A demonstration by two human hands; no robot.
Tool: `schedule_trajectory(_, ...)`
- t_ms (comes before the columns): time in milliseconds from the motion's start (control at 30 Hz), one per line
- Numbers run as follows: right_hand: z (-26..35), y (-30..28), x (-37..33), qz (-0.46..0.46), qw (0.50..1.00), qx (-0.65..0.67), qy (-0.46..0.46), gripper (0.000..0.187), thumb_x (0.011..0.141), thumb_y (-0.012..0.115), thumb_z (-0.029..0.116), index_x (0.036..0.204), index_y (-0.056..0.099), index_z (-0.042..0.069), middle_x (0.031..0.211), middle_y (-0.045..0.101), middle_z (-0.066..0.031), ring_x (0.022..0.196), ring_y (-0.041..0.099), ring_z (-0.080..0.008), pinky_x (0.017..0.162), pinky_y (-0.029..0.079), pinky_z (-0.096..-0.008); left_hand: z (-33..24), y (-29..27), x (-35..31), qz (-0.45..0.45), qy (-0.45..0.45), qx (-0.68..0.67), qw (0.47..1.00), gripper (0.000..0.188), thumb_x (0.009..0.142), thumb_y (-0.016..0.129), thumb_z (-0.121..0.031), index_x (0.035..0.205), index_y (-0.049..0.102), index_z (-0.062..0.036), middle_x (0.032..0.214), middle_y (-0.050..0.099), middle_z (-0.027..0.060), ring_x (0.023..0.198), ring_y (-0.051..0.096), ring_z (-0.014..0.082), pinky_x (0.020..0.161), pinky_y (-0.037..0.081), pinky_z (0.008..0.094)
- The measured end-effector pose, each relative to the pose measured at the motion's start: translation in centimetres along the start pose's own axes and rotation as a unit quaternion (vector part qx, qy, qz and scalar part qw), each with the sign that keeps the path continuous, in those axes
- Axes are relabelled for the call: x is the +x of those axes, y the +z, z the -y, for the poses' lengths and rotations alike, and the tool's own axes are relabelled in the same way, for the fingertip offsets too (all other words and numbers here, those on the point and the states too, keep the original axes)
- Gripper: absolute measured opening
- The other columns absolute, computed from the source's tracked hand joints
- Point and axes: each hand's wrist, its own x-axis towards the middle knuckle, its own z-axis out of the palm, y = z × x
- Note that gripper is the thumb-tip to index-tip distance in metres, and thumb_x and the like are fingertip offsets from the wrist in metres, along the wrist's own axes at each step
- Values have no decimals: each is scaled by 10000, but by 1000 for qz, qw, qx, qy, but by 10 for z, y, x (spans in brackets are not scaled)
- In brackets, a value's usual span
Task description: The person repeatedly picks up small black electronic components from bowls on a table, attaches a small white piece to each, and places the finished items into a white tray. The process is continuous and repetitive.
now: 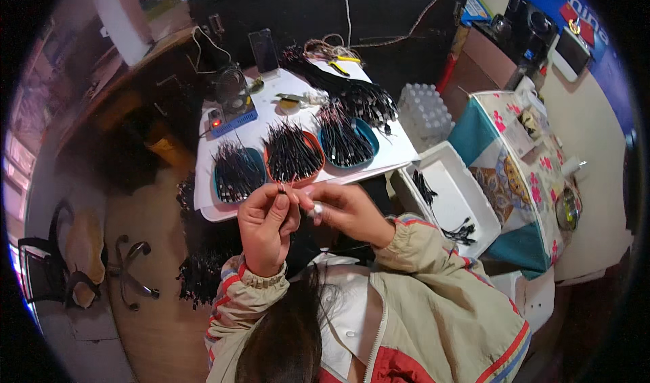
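Note:
My left hand [266, 222] is closed in a pinch on a short black cable end [282, 189] with thin wires, in front of my chest. Beside it my right hand [353, 214] pinches at the same wires, its fingertips meeting the left ones. A small white patch shows at a right fingertip; I cannot tell what it is. Just beyond the hands stand a teal tray [263, 161], an orange tray [314, 177] and a second teal tray [374, 138]. Each holds a bundle of short black cables with bare wire ends.
On the white table [210, 210] sit a soldering unit with a blue base [237, 120], a phone [263, 50], yellow-handled pliers [338, 68] and a cable heap [365, 99]. At right are a white foam box [486, 241] with loose cables and a flowered cloth [535, 180].

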Motion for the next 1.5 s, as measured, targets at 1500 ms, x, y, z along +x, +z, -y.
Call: schedule_trajectory(1500, 11, -1, 2, 143, 910, 371, 115, 159, 922, 606, 121, 1015, 554, 3, 985, 549, -38, 811, 560, -99, 705, 478, -241, 8, -3, -43, 3, -126, 60, 990, 147, 928, 608, -62, 957, 661, 73, 845, 657, 60, 659, 538, 62, 579, 416, 176)
